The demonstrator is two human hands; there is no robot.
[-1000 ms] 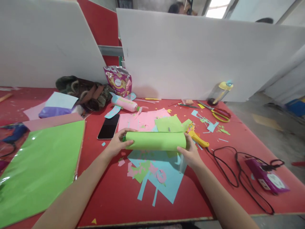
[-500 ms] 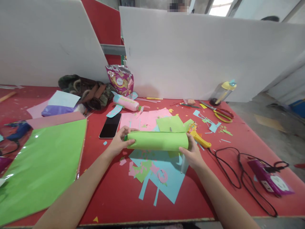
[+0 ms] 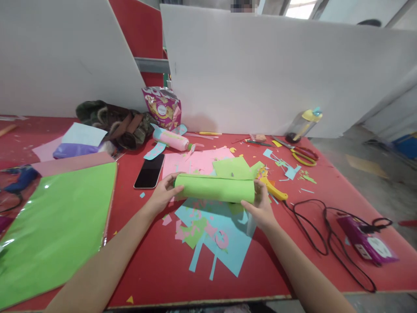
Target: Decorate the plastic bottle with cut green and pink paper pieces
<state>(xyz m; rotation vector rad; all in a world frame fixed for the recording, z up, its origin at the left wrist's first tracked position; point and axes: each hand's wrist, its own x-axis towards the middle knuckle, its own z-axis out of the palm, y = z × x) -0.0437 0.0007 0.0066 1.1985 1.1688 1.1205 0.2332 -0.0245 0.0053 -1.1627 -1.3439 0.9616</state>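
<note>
A cylinder wrapped in light green paper (image 3: pixel 215 188) lies crosswise between my two hands, above the table. My left hand (image 3: pixel 165 191) grips its left end, thumb on the near side. Around the right end are the fingers of my right hand (image 3: pixel 260 203), with the thumb pressed against the lower edge. A seam in the paper runs along the top; what is inside the roll is hidden. Below it is a light blue sheet (image 3: pixel 233 258) strewn with pink and green paper scraps (image 3: pixel 196 232). Behind it lie a green paper piece (image 3: pixel 231 166) and a pink sheet (image 3: pixel 202 158).
Right of my hands are a yellow-handled glue gun (image 3: pixel 276 191), its black cord, a purple power strip (image 3: pixel 366 239), scissors (image 3: pixel 304 156) and a bottle (image 3: pixel 304 124). Leftward are a phone (image 3: pixel 149 171), a pink paper-covered bottle (image 3: pixel 171 140), a snack bag (image 3: pixel 163 108) and green sheets (image 3: pixel 65 221).
The green roll has risen slightly and turned a little in my hands, its seam now showing more clearly. Both hands keep their grip on the ends. The camera view has shifted slightly.
</note>
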